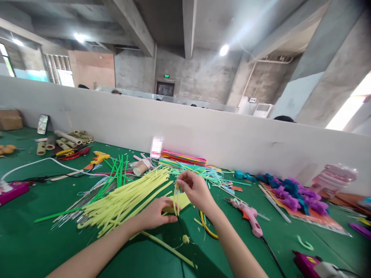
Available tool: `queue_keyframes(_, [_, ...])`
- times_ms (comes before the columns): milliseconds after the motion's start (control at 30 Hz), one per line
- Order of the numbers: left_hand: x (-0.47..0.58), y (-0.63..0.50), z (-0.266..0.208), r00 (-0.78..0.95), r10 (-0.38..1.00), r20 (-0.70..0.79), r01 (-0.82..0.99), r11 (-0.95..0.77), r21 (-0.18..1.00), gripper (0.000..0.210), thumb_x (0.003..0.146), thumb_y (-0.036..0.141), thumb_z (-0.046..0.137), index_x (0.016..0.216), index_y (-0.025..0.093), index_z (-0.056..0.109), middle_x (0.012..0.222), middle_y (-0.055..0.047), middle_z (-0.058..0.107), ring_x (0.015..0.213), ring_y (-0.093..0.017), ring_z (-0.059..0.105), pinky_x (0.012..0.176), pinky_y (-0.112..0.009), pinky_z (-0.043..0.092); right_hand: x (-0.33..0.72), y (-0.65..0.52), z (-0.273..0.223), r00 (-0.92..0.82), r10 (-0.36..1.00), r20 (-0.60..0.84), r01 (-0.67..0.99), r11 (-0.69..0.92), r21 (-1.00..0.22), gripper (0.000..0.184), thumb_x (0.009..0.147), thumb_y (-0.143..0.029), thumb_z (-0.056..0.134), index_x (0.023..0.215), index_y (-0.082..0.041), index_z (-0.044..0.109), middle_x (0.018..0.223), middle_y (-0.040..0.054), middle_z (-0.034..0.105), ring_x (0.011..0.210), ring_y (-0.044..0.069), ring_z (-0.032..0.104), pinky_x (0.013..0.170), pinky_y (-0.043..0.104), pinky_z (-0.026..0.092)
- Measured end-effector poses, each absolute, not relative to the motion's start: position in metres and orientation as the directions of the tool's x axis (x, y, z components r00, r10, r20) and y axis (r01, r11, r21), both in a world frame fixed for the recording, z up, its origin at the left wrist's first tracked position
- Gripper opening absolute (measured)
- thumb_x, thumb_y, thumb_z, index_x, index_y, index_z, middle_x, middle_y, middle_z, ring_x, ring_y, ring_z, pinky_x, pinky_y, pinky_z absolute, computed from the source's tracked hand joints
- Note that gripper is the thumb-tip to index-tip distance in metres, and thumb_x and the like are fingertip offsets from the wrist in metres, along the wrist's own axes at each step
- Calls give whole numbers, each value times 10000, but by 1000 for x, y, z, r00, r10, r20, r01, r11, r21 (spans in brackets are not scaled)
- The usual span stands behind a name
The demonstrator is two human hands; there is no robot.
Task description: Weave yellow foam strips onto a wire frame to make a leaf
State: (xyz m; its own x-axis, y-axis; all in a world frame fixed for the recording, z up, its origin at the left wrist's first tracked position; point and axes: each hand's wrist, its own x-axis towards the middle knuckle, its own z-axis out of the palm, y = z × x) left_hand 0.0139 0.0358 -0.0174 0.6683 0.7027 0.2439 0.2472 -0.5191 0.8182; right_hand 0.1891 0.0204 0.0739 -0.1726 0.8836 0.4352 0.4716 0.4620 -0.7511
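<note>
My right hand (193, 189) pinches the top of a thin, pale yellow pipe cleaner (176, 200), bent into a narrow upright loop. Close by on the left, my left hand (156, 212) has its fingers curled over a flat yellow piece (183, 201), with the thumb stretched out below near the loop's lower end. Part of the flat piece is hidden by the hands. A large bundle of yellow pipe cleaners (124, 197) lies left of my hands. On the mat below them are a single yellow pipe cleaner (171, 249) and a small fuzzy yellow ball (186, 239).
A pink glue gun (249, 216) lies on the right, near purple and blue fuzzy flowers (292, 193). At the left are a yellow glue gun (100, 157), bamboo pieces (69, 138) and a magenta power strip (13, 192). A white partition (116, 119) borders the green table (133, 262).
</note>
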Motion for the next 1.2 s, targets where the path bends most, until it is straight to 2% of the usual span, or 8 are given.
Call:
queue_keyframes(200, [20,40,-36,669,711,216,196,-450,871,215,747,375,706,857,190,715,933,-27,687,868,-191,649,826,-270,476,182,18,70,-239,888,394,488,460,-742,30,835,-212,548,818,-202,572,721,-3,644,658,133,614,573,227,460])
queue_keyframes(400, [15,39,-25,721,661,207,241,-520,819,218,751,393,702,860,205,724,909,-15,685,910,-196,609,833,-269,438,182,16,74,-247,881,404,499,473,-726,40,835,-193,545,809,-201,575,708,-10,632,649,126,600,566,217,444])
queue_keyframes(567, [14,39,-19,699,684,208,331,-567,754,236,751,428,694,843,212,722,907,-10,643,904,-200,575,805,-268,416,185,14,76,-249,868,431,524,494,-693,56,834,-167,542,800,-201,570,675,-26,615,602,110,567,554,210,411])
queue_keyframes(767, [16,44,-32,693,693,198,312,-536,785,243,693,438,744,766,206,746,886,-12,634,861,-191,576,757,-251,417,180,14,72,-276,851,446,576,518,-632,84,843,-140,515,804,-203,555,667,-31,602,570,105,527,535,214,374])
queue_keyframes(933, [14,44,-26,686,705,180,292,-493,820,242,707,425,730,800,202,749,884,-12,652,860,-200,587,770,-264,418,183,18,65,-191,900,393,479,435,-763,64,873,-246,507,833,-208,539,709,-13,616,613,129,595,568,235,457])
queue_keyframes(1067, [15,43,-29,672,715,195,297,-500,813,209,681,391,750,794,215,752,931,-11,668,912,-220,580,797,-278,418,189,13,47,-102,929,357,375,368,-851,160,868,-351,535,949,-213,540,918,33,649,735,158,652,611,262,513])
queue_keyframes(1133, [16,44,-35,667,717,201,307,-510,803,201,658,379,764,774,215,750,941,-13,668,900,-219,582,793,-283,420,190,7,32,-118,939,324,385,344,-856,247,811,-325,615,1023,-218,548,1048,56,644,800,173,663,619,264,518])
queue_keyframes(1200, [17,45,-40,663,720,203,302,-506,808,215,655,377,759,790,210,743,954,-15,671,891,-216,580,788,-282,429,189,-1,14,-174,954,245,404,296,-866,234,787,-261,622,1012,-215,577,997,53,668,791,185,669,584,257,516])
